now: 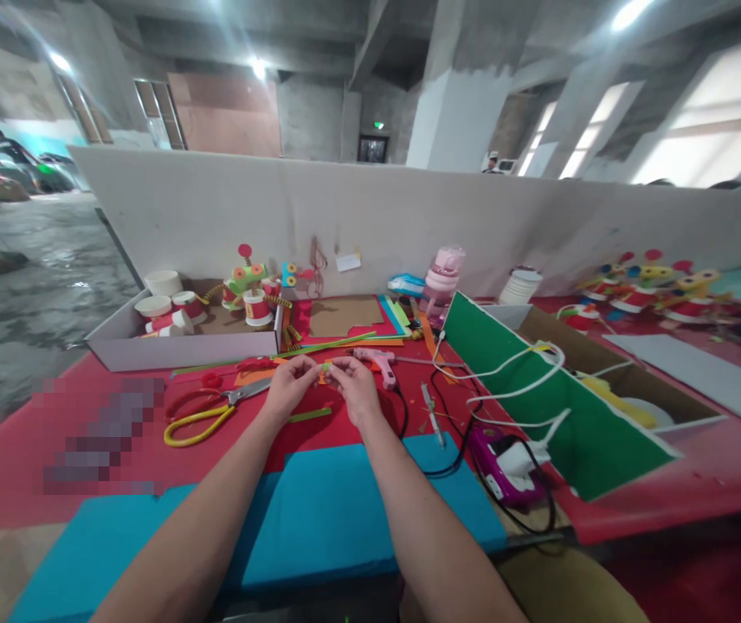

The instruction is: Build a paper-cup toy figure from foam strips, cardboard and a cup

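Over the red tabletop (228, 472), my left hand (290, 386) and my right hand (356, 391) are close together, fingertips pinched on a small green and orange paper piece (325, 371). Fingers cover much of it, so its exact shape is unclear. Just behind my right hand lies a pink glue gun (383, 367) with a black cord. Left of my left hand rest large scissors (228, 402) with one red and one yellow handle. A short green paper strip (309, 416) lies beneath my hands, and longer green strips (331, 344) are behind them.
At back left, a box (182, 350) holds paper cups and a paper-cup figure (254, 294). A green-sided box (552, 398), white cables and a purple power strip (506, 472) occupy the right. Blue board (318, 519) covers the front edge; a pink bottle (443, 277) stands behind.
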Demonstrator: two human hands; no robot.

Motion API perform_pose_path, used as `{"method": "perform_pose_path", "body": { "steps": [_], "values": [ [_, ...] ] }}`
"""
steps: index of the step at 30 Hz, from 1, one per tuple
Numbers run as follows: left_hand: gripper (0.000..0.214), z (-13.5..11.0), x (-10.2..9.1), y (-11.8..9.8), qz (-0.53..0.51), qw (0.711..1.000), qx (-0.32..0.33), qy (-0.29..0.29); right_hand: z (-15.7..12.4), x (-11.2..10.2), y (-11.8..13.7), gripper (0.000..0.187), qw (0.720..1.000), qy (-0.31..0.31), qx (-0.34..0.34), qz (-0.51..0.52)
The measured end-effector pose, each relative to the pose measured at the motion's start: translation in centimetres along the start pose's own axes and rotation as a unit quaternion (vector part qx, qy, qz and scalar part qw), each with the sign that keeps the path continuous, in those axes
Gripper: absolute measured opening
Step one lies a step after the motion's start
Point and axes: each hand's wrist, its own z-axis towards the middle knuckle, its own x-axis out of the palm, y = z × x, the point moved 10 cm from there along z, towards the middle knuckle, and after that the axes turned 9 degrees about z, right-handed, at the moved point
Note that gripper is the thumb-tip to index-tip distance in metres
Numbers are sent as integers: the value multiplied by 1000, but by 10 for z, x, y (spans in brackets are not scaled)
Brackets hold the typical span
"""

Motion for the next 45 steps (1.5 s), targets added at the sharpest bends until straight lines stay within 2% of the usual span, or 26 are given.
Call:
{"method": "perform_pose_path", "body": {
  "steps": [8, 13, 17, 20, 24, 30, 32, 35, 40, 45],
  "values": [
    [29, -1, 4, -1, 9, 1000, 19, 17, -2, 0, -4, 31, 1000, -5, 16, -21],
    [28, -2, 6, 3, -71, 997, -24, 36, -1, -2, -11, 34, 999, -17, 39, 13],
    [27, -2, 7, 8, -120, 991, -53, 33, -1, -9, -8, 32, 999, -47, 14, 22],
    [32, -1, 10, 10, -101, 993, -54, 34, -2, -5, -10, 31, 999, -27, 15, 31],
    [28, 1, 7, 10, -86, 996, -35, 16, -5, 3, -17, 32, 998, 9, 49, 39],
    [28, 0, 5, 13, -101, 993, -52, 25, -5, 6, -19, 30, 996, 37, 75, 22],
    [27, 0, 5, 14, -99, 993, -59, 27, -3, 4, -16, 29, 998, 37, 57, -17],
    [26, 0, 8, 14, -96, 993, -62, 38, -1, 3, -5, 26, 994, 34, -8, -102],
    [25, -1, 8, 17, -87, 993, -67, 42, -2, 6, 10, 21, 972, 33, -101, -208],
    [27, 0, 4, 21, -92, 993, -76, 13, -3, 8, -1, 24, 988, 45, -51, -139]
  ]
}}
